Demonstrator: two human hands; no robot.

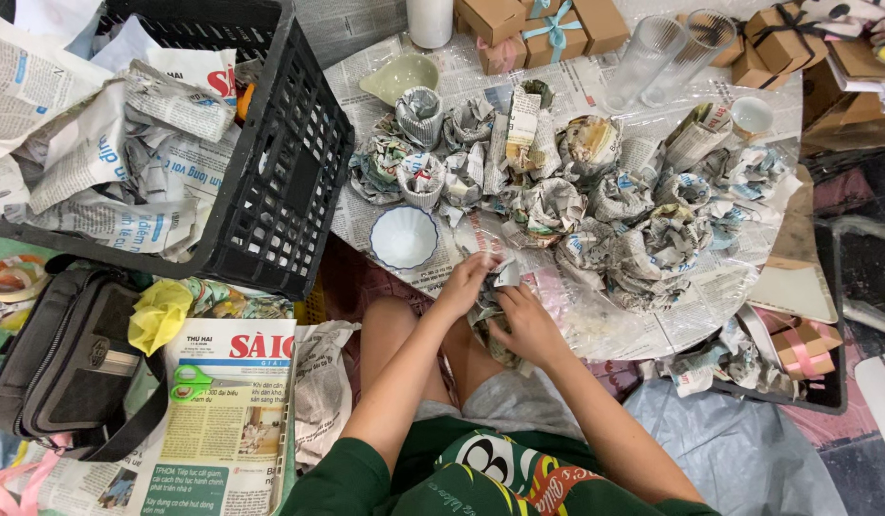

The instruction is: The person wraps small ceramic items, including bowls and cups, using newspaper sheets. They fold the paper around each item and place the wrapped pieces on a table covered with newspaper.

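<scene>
Bundle: a newspaper-wrapped bundle [490,304] sits at the near edge of the bench [686,320], over the person's lap; its long axis runs roughly from the bench edge down toward the person, slightly tilted.
Left hand: the left hand [464,283] is curled on the upper left side of the bundle, fingers closed on the paper near its top.
Right hand: the right hand [530,325] clasps the bundle's right side, fingers bent around the paper, thumb toward the left hand; the two hands are close together with the bundle between them.
What is inside: hidden by the paper, cannot tell.
White bowl: a fluted white bowl [403,237] with a blue rim stands unwrapped just beyond the left hand.
Wrapped pile: many wrapped bundles [595,196] crowd the middle of the bench.
Far edge: a green bowl [401,75], two clear glasses [667,53] and brown gift boxes [547,24].
Crate: a black crate [289,162] of crumpled newspaper stands to the left.
Floor: green scissors [187,382] lie on a stack of newspapers [227,420], beside a dark bag [65,354].
</scene>
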